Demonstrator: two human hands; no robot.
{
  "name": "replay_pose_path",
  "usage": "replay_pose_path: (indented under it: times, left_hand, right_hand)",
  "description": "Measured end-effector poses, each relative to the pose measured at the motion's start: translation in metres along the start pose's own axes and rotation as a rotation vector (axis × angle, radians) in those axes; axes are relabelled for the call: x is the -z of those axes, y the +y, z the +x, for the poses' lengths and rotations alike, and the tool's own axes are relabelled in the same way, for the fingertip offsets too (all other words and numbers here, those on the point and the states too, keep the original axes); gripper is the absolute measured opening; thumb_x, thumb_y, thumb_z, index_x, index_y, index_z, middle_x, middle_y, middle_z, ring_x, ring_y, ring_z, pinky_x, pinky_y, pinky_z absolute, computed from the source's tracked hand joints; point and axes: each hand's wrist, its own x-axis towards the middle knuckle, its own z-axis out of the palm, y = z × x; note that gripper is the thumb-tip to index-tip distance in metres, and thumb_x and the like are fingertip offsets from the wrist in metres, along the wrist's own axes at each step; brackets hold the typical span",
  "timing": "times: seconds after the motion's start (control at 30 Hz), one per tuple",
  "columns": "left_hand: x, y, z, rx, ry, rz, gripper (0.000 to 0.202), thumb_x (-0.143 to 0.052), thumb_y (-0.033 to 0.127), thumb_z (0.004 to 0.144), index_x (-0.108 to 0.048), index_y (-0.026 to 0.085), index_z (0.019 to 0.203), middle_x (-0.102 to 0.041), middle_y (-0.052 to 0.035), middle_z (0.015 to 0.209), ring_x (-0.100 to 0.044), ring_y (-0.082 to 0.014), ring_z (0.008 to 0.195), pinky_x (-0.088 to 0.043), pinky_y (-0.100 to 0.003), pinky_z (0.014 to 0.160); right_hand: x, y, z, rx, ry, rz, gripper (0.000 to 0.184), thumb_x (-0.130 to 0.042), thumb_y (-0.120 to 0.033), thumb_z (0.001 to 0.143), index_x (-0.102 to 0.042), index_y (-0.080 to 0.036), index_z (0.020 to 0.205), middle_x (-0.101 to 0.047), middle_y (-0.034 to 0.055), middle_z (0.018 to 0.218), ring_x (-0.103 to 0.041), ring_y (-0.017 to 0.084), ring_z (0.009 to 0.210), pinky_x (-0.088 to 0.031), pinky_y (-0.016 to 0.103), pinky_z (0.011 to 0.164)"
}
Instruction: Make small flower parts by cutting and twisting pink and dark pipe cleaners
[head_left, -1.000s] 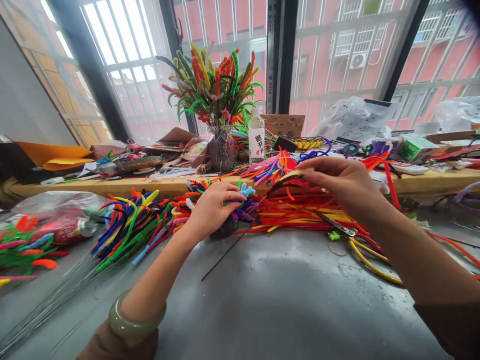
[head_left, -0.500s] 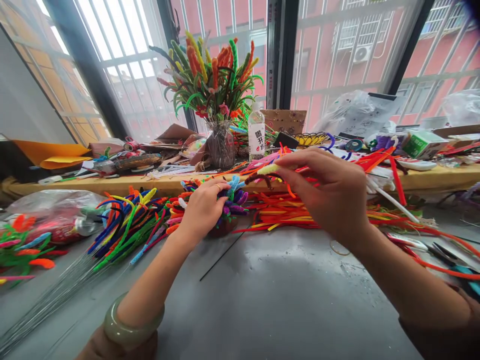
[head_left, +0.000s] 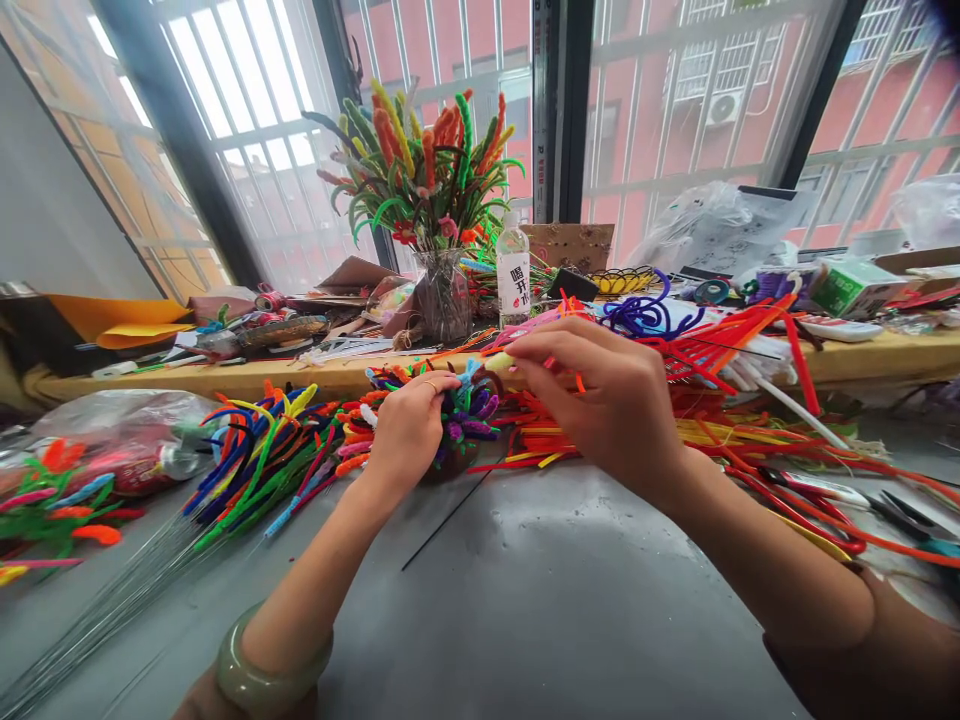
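My left hand [head_left: 407, 428] is closed over a cluster of short fuzzy pipe-cleaner pieces [head_left: 469, 410], purple, blue and orange, resting on the grey table [head_left: 540, 600]. My right hand [head_left: 607, 395] pinches a pale yellow pipe-cleaner piece with a dark brown stem [head_left: 501, 366] and holds it just above that cluster. A heap of red, orange and yellow pipe cleaners [head_left: 720, 430] lies behind and to the right of my right hand. On my left wrist sits a pale green bangle [head_left: 266, 670].
A pile of blue, green and yellow pipe cleaners [head_left: 255, 450] and thin wires [head_left: 112, 600] lie left. A glass vase of pipe-cleaner flowers [head_left: 442, 290] and a water bottle [head_left: 513, 270] stand on the cluttered wooden ledge [head_left: 300, 375]. Scissors [head_left: 907, 515] lie far right.
My right hand has carried the yellow and brown piece leftward from the red heap to just above the cluster under my left hand. My left hand has stayed on the cluster.
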Motion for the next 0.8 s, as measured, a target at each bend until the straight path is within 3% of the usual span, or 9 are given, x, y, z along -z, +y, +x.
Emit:
replay_pose_path:
  times: [0.23, 0.57, 0.8]
  left_hand:
    - [0.001, 0.001, -0.002, 0.097, 0.015, -0.015, 0.030, -0.042, 0.008, 0.077, -0.063, 0.016, 0.096, -0.066, -0.0034, 0.100, -0.059, -0.0169, 0.093, -0.045, -0.028, 0.083]
    - [-0.003, 0.002, -0.004, 0.077, 0.038, -0.076, 0.032, -0.036, 0.009, 0.080, -0.063, 0.015, 0.096, -0.065, -0.0048, 0.099, -0.058, -0.0150, 0.094, -0.043, -0.027, 0.085]
    - [0.000, 0.004, -0.005, 0.102, 0.015, -0.103, 0.030, -0.040, 0.009, 0.079, -0.064, 0.018, 0.094, -0.066, -0.0021, 0.098, -0.058, -0.0144, 0.093, -0.044, -0.027, 0.085]
  right_hand:
    - [-0.025, 0.001, 0.005, 0.009, -0.142, 0.006, 0.021, -0.045, -0.015, 0.083, -0.065, -0.014, 0.089, -0.063, 0.0038, 0.083, -0.057, 0.012, 0.078, -0.044, 0.022, 0.070]
    - [-0.015, -0.005, 0.014, 0.034, -0.081, -0.054, 0.019, -0.047, -0.014, 0.081, -0.065, -0.012, 0.085, -0.062, 0.0047, 0.080, -0.057, 0.013, 0.076, -0.043, 0.023, 0.070]
    - [-0.034, 0.005, 0.000, 0.043, -0.302, -0.046, 0.022, -0.044, -0.016, 0.083, -0.065, -0.014, 0.088, -0.063, 0.0055, 0.084, -0.056, 0.014, 0.081, -0.042, 0.023, 0.073]
